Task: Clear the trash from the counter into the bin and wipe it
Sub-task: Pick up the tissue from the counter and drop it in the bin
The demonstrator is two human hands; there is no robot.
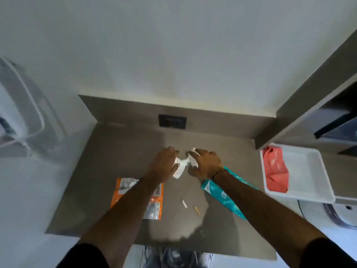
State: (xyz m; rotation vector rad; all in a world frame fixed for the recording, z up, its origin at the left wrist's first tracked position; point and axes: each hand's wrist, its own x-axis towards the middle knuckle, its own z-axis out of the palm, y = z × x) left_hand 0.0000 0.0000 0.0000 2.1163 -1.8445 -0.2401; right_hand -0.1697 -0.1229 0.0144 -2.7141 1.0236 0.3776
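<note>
Both my hands are out over the brown tabletop (108, 161). My left hand (165, 165) lies flat with its fingers (172, 150) spread a little, and its edge presses on one end of a white crumpled paper (181, 165). My right hand (205, 163) is on the other end of the paper, with its fingers (195, 153) curled over it and pinching a bit of it. The paper sits between my two hands, near the middle of the tabletop.

An orange wrapper (154, 207) lies flat under my left arm, closer to me. A teal wrapper (224, 196) lies under my right arm, slanting toward the front edge. Between the two wrappers are two small bits: a white bit (184, 203) and a yellow bit (197, 209), close to each other but not touching.

To the right, just off the tabletop, is a white tray (309, 171). A pink cloth (275, 169) is bunched up in its left side.

A dark plug plate (172, 121) is on the low back wall.
</note>
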